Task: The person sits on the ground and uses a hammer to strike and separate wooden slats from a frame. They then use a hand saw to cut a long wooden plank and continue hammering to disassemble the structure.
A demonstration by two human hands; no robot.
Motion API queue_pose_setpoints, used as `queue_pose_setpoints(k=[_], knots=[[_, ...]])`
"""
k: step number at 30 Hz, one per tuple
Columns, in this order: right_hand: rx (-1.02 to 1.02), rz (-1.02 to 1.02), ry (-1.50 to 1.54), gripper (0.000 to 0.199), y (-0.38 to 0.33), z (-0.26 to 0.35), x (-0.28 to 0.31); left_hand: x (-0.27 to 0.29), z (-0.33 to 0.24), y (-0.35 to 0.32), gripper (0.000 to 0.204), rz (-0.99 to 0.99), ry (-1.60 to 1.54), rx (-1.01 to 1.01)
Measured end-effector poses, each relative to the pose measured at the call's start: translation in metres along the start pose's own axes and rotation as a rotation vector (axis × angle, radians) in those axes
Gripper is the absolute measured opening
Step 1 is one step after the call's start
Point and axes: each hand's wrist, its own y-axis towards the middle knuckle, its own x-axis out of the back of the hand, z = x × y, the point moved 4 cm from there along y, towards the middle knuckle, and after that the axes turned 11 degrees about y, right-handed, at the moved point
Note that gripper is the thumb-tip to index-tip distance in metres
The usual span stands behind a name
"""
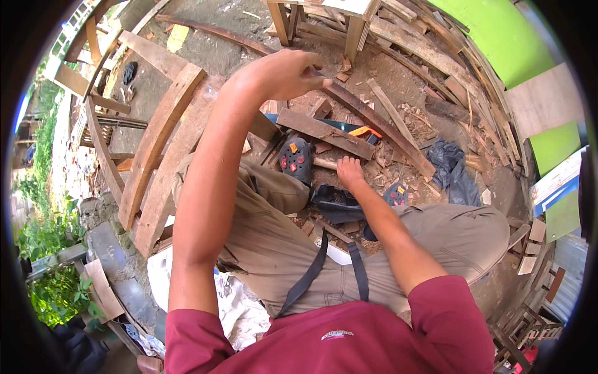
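My left hand is stretched far forward, over a long dark wooden beam. Its fingers are apart with nothing between them; whether it touches the beam I cannot tell. Between my knees, my right hand is closed at the end of a light wooden stick, just below a short brown board. Under that board lies a saw with an orange handle, its blade partly hidden. My dark clogs flank a black bag-like thing.
Curved wooden pieces stand at the left. A small wooden table is at the far side, and stacked planks line the back right. Wood chips cover the ground around a dark plastic bag. Green panels stand at the right.
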Motion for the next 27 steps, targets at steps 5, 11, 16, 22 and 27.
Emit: queue_pose_setpoints(k=[5,11,16,22,27], knots=[[0.138,0.117,0.183,0.024,-0.004,-0.016,0.014,-0.011,0.014,0.000,0.057,0.054,0.066,0.063],[0.248,0.262,-0.039,0.026,-0.010,0.050,0.086,0.004,0.000,-0.006,0.060,-0.036,0.032,0.035],[0.072,0.649,-0.088,0.048,-0.045,0.031,0.149,0.004,0.002,-0.004,0.059,-0.030,0.028,0.013],[-0.378,0.812,0.731,0.033,-0.125,-0.080,0.262,-0.001,-0.018,0.007,0.058,-0.026,0.053,-0.042],[-0.426,0.307,1.112,0.025,-0.165,-0.119,0.336,0.005,-0.035,0.002,0.056,0.007,0.086,-0.030]])
